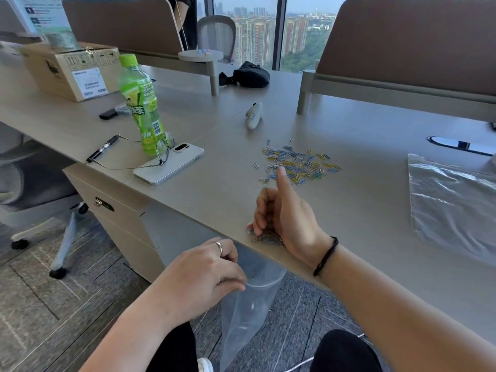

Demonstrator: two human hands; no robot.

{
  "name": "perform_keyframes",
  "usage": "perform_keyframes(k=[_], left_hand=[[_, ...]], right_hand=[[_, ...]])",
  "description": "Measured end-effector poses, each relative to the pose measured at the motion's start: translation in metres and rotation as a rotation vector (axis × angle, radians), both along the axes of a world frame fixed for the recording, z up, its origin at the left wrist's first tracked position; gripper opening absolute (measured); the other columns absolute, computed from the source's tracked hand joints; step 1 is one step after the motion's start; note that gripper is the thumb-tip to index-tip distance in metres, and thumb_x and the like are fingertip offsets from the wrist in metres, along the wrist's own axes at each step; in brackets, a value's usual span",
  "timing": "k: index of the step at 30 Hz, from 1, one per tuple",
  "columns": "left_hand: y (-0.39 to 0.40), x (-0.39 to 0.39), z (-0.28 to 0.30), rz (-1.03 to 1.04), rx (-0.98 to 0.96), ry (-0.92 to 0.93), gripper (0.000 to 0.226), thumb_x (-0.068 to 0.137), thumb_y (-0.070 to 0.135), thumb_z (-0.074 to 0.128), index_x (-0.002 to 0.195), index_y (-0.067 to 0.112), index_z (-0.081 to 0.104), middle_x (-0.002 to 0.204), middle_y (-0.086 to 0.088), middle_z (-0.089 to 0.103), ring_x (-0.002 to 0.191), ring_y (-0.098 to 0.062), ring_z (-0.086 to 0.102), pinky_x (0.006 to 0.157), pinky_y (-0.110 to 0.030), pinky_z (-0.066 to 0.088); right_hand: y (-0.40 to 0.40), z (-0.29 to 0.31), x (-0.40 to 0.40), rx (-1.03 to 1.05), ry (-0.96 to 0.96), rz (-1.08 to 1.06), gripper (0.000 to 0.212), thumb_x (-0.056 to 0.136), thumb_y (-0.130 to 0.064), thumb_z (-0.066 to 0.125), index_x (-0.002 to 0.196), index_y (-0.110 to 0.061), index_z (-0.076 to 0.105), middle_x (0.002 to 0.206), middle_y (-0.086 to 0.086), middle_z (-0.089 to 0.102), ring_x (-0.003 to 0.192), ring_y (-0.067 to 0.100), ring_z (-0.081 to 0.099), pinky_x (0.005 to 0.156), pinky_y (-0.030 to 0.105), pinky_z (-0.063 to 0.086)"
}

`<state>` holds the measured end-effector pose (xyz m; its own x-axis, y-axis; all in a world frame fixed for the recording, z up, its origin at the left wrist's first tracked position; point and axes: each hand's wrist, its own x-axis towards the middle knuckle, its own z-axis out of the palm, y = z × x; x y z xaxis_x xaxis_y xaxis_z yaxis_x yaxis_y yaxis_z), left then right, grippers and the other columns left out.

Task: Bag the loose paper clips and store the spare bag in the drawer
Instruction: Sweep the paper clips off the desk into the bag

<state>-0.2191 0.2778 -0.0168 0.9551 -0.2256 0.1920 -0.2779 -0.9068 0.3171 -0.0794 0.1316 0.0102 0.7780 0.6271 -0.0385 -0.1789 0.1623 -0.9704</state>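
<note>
A scatter of coloured paper clips [298, 163] lies on the grey desk [362, 210]. My left hand [198, 280] pinches the rim of a clear plastic bag [247, 312] that hangs below the desk's front edge. My right hand [284, 216] rests curled at that edge, thumb up, over a small bunch of clips [264, 237] right above the bag's mouth. A second clear bag [453, 205] lies flat at the right of the desk. A drawer unit [115, 213] with a keyhole stands under the desk at the left.
A green bottle [142, 103], glasses [161, 151], a white phone [169, 165] and a pen [103, 151] sit at the left. A white device [253, 115], a cardboard box [72, 69] and a black pouch [248, 75] lie farther back. An office chair [40, 189] stands at the left.
</note>
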Motion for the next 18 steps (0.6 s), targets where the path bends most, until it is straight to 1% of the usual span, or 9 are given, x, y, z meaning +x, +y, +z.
perform_keyframes(k=[3,5,8,10,13,15,18], left_hand=[[0.0,0.001,0.001,-0.002,-0.005,-0.008,0.029,0.086,0.058,0.05,0.091,0.041,0.073,0.087,0.018,0.048,0.087,0.01,0.043,0.066,-0.005,0.029],[0.001,0.003,0.001,0.0,-0.002,-0.011,0.029,0.086,0.058,0.05,0.091,0.041,0.074,0.088,0.018,0.05,0.089,0.007,0.047,0.066,-0.008,0.032],[0.002,0.004,0.001,-0.002,-0.023,-0.015,0.024,0.086,0.055,0.055,0.09,0.04,0.074,0.088,0.017,0.051,0.088,0.004,0.05,0.066,-0.015,0.041],[0.002,0.005,0.002,-0.005,-0.026,-0.017,0.02,0.086,0.052,0.059,0.09,0.039,0.074,0.088,0.016,0.052,0.087,0.003,0.05,0.066,-0.019,0.045],[0.003,0.003,0.001,-0.001,-0.032,-0.025,0.017,0.085,0.05,0.062,0.089,0.038,0.074,0.087,0.016,0.051,0.086,0.003,0.049,0.065,-0.02,0.045],[0.002,0.003,0.002,0.0,-0.031,-0.037,0.022,0.085,0.053,0.059,0.089,0.038,0.074,0.087,0.016,0.051,0.087,0.002,0.05,0.065,-0.019,0.044],[0.002,0.004,0.003,-0.01,-0.034,-0.05,0.026,0.085,0.055,0.055,0.09,0.038,0.075,0.087,0.016,0.052,0.088,-0.001,0.052,0.068,-0.021,0.046]], right_hand=[[0.007,-0.001,-0.01,0.014,0.046,0.043,0.07,0.093,-0.069,0.03,0.061,-0.01,0.047,0.05,0.014,0.043,0.047,0.026,0.046,0.062,0.034,0.05],[0.01,-0.001,-0.011,0.03,0.053,0.032,0.069,0.094,-0.068,0.03,0.063,-0.01,0.049,0.052,0.015,0.046,0.049,0.026,0.049,0.06,0.033,0.05],[0.009,0.0,0.0,0.062,0.03,-0.096,0.067,0.096,-0.067,0.028,0.067,-0.01,0.052,0.055,0.014,0.051,0.052,0.027,0.054,0.069,0.04,0.049],[0.007,0.0,0.006,0.049,0.016,-0.138,0.068,0.097,-0.065,0.026,0.068,-0.009,0.052,0.057,0.013,0.052,0.053,0.027,0.057,0.076,0.044,0.048],[0.008,0.0,0.001,0.021,0.024,-0.078,0.068,0.097,-0.065,0.027,0.068,-0.009,0.053,0.056,0.014,0.051,0.051,0.024,0.058,0.081,0.047,0.046],[0.013,0.0,-0.009,0.005,0.016,-0.008,0.068,0.095,-0.067,0.03,0.069,-0.009,0.054,0.056,0.015,0.049,0.053,0.026,0.058,0.081,0.049,0.045],[0.021,0.0,-0.016,-0.027,-0.033,0.056,0.07,0.089,-0.071,0.031,0.067,-0.01,0.056,0.058,0.016,0.05,0.055,0.026,0.055,0.08,0.05,0.046]])
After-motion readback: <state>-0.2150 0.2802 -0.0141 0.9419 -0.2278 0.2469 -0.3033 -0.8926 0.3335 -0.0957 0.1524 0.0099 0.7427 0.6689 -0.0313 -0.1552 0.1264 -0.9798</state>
